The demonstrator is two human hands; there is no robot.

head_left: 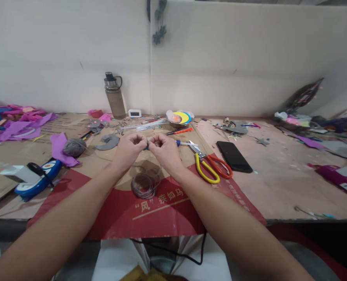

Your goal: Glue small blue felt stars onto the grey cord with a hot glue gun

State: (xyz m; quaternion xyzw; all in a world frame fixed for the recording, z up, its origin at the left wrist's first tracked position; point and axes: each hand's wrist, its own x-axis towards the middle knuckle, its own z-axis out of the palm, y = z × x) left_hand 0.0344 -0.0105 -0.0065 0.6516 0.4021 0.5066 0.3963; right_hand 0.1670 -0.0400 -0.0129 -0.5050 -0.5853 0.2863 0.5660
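My left hand (131, 147) and my right hand (165, 150) meet over the middle of the table, both closed in a pinch. Between the fingertips is a small bit of thin grey strand, mostly hidden. Below them a loose coil of grey cord (144, 186) lies on the red printed sheet (120, 218), with thin loops rising toward the hands. A ball of grey yarn (75, 147) sits at the left, its strand trailing toward my left wrist. Behind my right hand shows a blue-handled tool (178, 143) with a pale shaft.
Scissors (210, 166) with yellow and red handles and a black phone (234, 157) lie at the right. A grey felt crescent (107, 143) and a blue power strip (38, 181) are leftward. Along the wall stand a bottle (114, 99), a small clock (134, 113) and a bowl (179, 124).
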